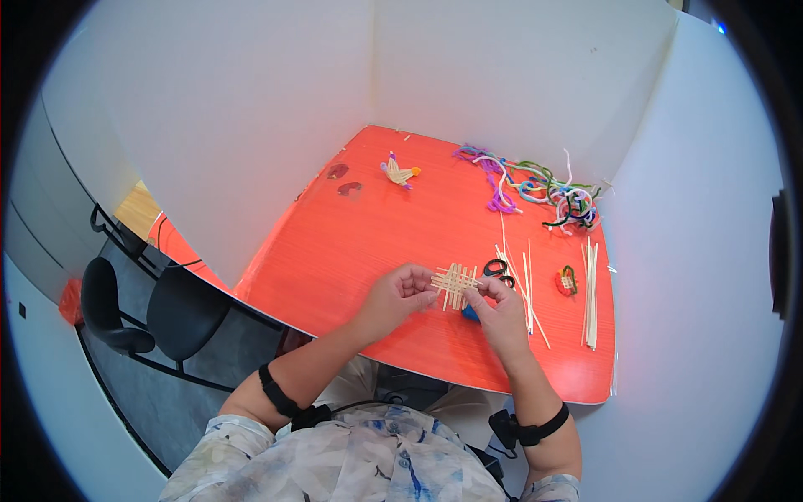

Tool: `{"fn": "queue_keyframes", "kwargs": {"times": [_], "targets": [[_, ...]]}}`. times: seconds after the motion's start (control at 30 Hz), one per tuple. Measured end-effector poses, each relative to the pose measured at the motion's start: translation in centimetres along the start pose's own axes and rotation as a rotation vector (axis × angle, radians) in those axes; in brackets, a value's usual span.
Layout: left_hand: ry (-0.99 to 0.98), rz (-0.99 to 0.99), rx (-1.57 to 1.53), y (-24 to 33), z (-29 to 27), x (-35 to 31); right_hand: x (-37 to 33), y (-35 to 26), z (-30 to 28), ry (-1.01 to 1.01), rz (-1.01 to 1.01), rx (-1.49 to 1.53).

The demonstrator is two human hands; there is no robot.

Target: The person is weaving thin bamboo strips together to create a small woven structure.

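Note:
Between my two hands is a small woven lattice (pixel 456 284) of pale flat strips, crossed over and under, with loose ends sticking out all round. My left hand (pixel 404 293) pinches its left edge between thumb and fingers. On the opposite side my right hand (pixel 497 311) grips the right edge, thumb on top. Just behind the right hand lie scissors with black handles (pixel 495 268), partly hidden. Something blue (pixel 470 313) shows under the lattice, mostly covered by my right hand. Loose thin strips (pixel 527 289) lie right beside that hand.
A bundle of pale strips (pixel 591 297) lies at the table's right edge, beside a small red-and-green woven piece (pixel 566 281). Tangled coloured fuzzy stems (pixel 556 197) fill the back right. A star-shaped woven piece (pixel 400 171) sits far back. White partitions (pixel 519 75) enclose the red table (pixel 368 226).

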State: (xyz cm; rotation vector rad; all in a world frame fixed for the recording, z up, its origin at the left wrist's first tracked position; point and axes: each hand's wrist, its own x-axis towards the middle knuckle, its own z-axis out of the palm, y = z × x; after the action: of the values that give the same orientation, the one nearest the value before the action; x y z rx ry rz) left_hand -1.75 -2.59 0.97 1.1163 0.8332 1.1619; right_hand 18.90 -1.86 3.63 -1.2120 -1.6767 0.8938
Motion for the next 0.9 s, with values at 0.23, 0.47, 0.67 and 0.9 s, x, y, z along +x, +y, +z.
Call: {"fn": "queue_keyframes", "kwargs": {"times": [0.23, 0.47, 0.67, 0.9], "targets": [[0.016, -0.008, 0.017, 0.7, 0.5, -0.2, -0.4, 0.0, 0.1, -0.016, 0.03, 0.091], [-0.015, 0.03, 0.027, 0.3, 0.8, -0.2, -0.7, -0.6, 0.0, -0.028, 0.02, 0.102], [-0.02, -0.005, 0.091, 0.8, 0.6, -0.5, -0.8, -0.3, 0.3, -0.029, 0.019, 0.146], [-0.022, -0.058, 0.071, 1.2, 1.2, -0.8, -1.2, 0.0, 0.9, -0.005, 0.082, 0.252]]}}
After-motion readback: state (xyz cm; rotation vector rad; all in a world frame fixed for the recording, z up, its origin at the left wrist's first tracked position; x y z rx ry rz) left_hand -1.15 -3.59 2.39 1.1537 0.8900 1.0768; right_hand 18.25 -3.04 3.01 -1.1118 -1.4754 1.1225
